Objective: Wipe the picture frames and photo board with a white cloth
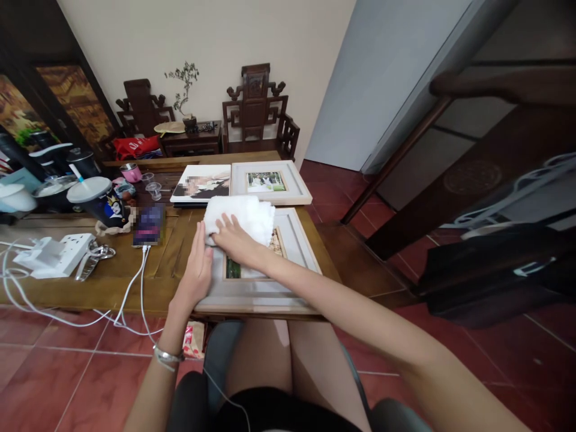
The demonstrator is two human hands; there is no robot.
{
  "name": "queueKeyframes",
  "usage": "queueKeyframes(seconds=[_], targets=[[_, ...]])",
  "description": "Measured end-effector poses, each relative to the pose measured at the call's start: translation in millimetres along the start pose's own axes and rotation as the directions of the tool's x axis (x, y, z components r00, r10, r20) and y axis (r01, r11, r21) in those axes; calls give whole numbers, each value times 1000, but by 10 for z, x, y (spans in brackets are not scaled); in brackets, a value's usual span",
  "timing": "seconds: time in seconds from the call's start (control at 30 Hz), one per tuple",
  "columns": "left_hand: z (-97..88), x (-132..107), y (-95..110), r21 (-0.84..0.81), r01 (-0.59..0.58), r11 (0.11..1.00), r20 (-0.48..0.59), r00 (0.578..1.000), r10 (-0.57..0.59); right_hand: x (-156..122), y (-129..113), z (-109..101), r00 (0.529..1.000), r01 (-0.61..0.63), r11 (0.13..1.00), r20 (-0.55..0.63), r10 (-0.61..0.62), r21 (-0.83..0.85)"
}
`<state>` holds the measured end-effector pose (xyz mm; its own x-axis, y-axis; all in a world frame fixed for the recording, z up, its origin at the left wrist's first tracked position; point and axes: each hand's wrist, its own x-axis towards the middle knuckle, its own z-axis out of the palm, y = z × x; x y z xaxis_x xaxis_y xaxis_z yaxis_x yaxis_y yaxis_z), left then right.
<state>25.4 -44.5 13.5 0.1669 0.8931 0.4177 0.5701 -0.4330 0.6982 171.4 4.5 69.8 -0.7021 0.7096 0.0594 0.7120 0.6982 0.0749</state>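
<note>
A picture frame (294,289) with a pale wooden border and a wide white mat lies flat at the table's front edge. A folded white towel (252,207) covers its upper left part and hides some of the photo inside. My right hand (236,240) presses down on the towel, its fingers bent into the cloth. Along the frame's left side rests my left hand (198,267), fingers stretched out and its edge against the border. Behind the towel lie a second framed photo (266,182) and a white-topped picture panel (202,182).
Left on the wooden table (173,264) are a charging phone (148,225), a white power strip (56,255), a lidded cup (101,201) and small clear cups (153,190). White cables (141,276) hang over the front edge. A dark wooden chair (256,114) stands behind.
</note>
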Motion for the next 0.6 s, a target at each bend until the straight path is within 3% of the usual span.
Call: queueKeyframes(seconds=[0.33, 0.47, 0.6], targets=[[-24, -33, -12, -150, -2, 989, 47, 999, 9, -655, -447, -89, 972, 231, 973, 52, -230, -11], [-15, -7, -4, -69, 34, 997, 62, 998, -29, -923, -416, -165, 935, 322, 931, 98, -341, 171], [33, 17, -52, 26, 40, 999, 77, 996, -42, -1274, -244, -338, 953, 241, 908, 92, -288, 342]])
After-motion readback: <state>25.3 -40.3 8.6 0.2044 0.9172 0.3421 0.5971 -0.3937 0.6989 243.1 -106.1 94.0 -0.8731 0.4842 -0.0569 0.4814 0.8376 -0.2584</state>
